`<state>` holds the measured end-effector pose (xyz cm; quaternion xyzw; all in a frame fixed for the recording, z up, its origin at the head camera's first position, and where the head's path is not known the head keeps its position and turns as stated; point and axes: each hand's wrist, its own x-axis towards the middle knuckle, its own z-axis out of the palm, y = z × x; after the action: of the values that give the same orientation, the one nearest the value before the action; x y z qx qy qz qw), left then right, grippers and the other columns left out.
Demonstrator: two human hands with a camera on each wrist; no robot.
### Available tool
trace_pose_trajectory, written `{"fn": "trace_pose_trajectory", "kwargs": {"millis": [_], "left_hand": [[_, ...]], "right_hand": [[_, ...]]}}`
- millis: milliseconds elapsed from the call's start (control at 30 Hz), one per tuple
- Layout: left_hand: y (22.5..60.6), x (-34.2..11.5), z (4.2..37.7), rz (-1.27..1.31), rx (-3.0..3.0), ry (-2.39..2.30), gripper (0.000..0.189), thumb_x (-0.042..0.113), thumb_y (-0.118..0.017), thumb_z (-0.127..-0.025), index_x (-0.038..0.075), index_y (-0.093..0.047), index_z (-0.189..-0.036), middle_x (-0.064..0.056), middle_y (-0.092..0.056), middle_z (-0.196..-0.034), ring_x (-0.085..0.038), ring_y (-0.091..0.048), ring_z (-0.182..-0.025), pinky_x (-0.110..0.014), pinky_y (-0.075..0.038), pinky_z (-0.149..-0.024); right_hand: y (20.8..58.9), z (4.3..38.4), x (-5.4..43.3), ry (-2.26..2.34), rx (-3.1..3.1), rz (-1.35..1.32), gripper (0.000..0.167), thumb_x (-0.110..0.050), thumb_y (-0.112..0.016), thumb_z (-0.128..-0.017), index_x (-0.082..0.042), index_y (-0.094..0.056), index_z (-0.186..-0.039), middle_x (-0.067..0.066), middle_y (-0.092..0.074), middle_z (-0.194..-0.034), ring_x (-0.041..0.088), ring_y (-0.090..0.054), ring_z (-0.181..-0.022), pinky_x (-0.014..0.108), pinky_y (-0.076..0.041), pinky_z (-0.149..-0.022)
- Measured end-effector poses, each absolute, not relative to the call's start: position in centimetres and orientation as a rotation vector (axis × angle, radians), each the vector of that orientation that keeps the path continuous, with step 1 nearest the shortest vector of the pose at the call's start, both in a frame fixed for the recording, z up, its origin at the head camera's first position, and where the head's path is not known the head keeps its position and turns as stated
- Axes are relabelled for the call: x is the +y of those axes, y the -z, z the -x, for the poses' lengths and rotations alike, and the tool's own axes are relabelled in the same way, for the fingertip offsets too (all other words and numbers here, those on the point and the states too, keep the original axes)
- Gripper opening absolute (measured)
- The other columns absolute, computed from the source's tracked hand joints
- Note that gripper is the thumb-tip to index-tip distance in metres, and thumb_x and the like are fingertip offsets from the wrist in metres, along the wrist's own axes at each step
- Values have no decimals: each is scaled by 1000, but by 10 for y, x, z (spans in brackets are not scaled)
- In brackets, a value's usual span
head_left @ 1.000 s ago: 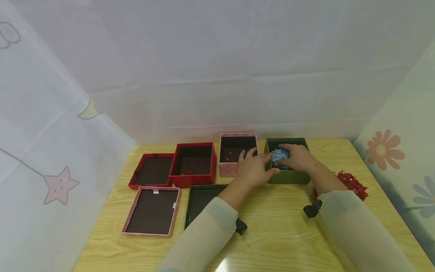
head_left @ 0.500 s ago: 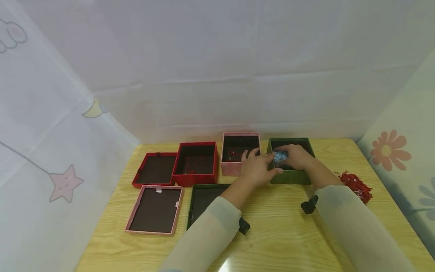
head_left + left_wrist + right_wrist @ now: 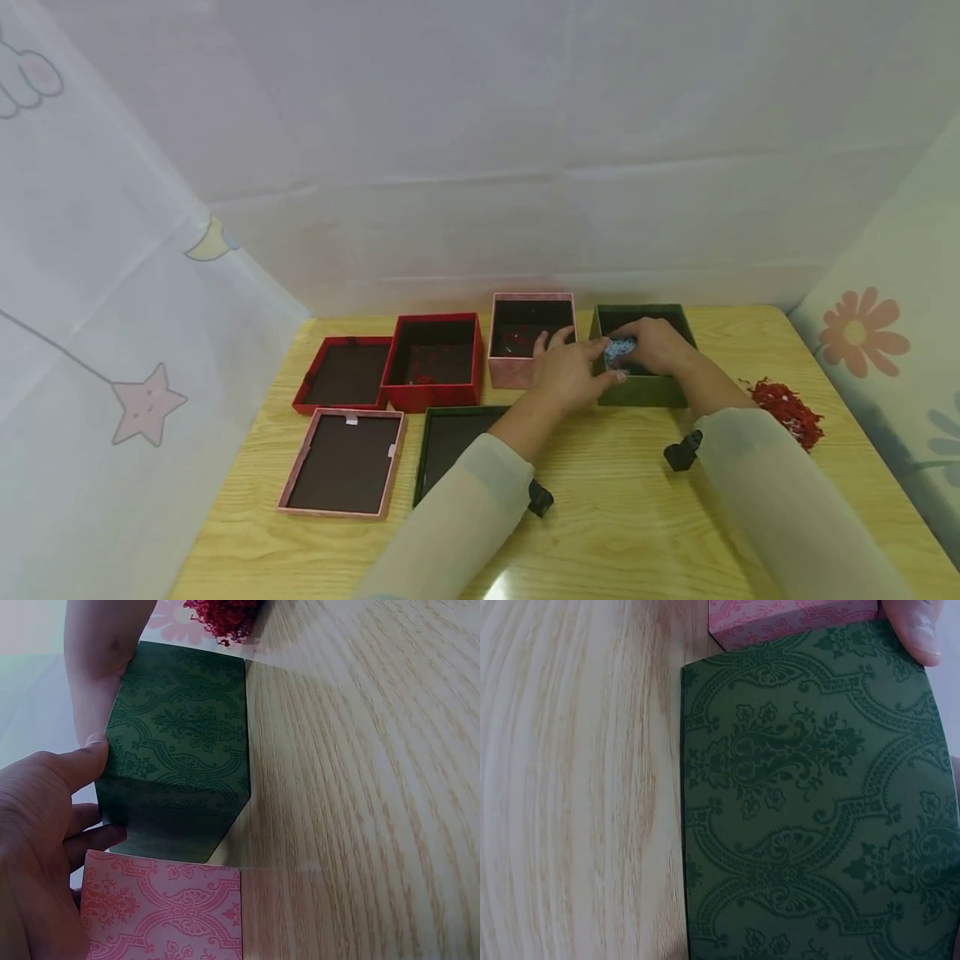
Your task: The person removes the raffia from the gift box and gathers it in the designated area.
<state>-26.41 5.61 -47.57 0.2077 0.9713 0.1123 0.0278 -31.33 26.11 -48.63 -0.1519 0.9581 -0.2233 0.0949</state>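
An open green patterned box (image 3: 643, 392) stands at the back right, dark inside. My right hand (image 3: 658, 346) reaches into it and holds a wad of light blue shredded paper (image 3: 619, 348) near its left wall; the fingertips are hidden. My left hand (image 3: 564, 373) grips the box's near left corner, thumb on the front rim. In the left wrist view, the left thumb (image 3: 90, 759) touches the top edge of the green box (image 3: 180, 727), and other fingers lie along its left wall. The right wrist view shows mostly the front of the green box (image 3: 802, 795).
A pink box (image 3: 512, 372) and a red box (image 3: 431, 398), both open with red scraps inside, stand to the left. Red (image 3: 345, 375), pink (image 3: 341, 462) and green (image 3: 453, 442) lids lie upturned on the wooden table. Red shredded paper (image 3: 787, 412) is heaped at the right.
The right hand's fingers have closed around the blue shredded paper, and less of it shows. The left hand stays at the box's corner. The head view has shifted slightly.
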Motion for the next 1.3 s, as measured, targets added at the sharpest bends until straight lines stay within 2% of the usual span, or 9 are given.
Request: {"fn": "trace_pose_trajectory", "kwargs": {"millis": [233,500,1033,1100,1200,1300], "left_hand": [[475,56,265,-644,2997,-344,73,78,-50,-93,42,-44,-156,18,-52,-152,-25,-25,-156,-59,-14,-124],[477,57,267,-641,2992,-357,71,77,-51,-94,43,-44,-156,18,-53,-152,-25,-25,-156,-59,-14,-124],[480,58,273,-638,2993,-382,72,77,-51,-94,41,-45,-156,18,-52,-152,-26,-25,-156,-58,-14,-125],[481,59,275,-640,2995,-377,72,77,-51,-94,41,-45,-156,18,-52,-152,-26,-25,-156,-58,-15,-124],[483,60,276,-645,3002,-380,72,77,-51,-94,41,-45,-156,18,-52,-152,-27,-26,-155,-59,-16,-124],[484,61,277,-644,3009,-385,72,77,-51,-94,41,-45,-156,18,-53,-151,-26,-27,-155,-58,-16,-124]], "right_hand": [[480,310,270,675,2878,443,48,-23,-79,-92,-6,-69,-135,23,-67,-133,48,-61,-122,62,-51,-98],[466,304,280,746,2861,400,54,-25,-78,-95,-6,-63,-143,25,-60,-141,49,-55,-129,64,-48,-101],[442,285,296,799,2931,401,58,-33,-79,-94,-8,-63,-144,26,-63,-138,49,-59,-125,63,-51,-96],[439,282,298,801,2940,401,58,-34,-79,-94,-8,-63,-144,26,-63,-138,46,-63,-118,61,-53,-92],[435,278,300,811,2948,393,59,-35,-79,-94,-8,-62,-144,28,-64,-136,34,-69,-90,50,-55,-77],[430,273,303,829,2940,369,60,-34,-78,-95,-7,-60,-146,29,-62,-137,21,-59,-65,40,-49,-66]]}}
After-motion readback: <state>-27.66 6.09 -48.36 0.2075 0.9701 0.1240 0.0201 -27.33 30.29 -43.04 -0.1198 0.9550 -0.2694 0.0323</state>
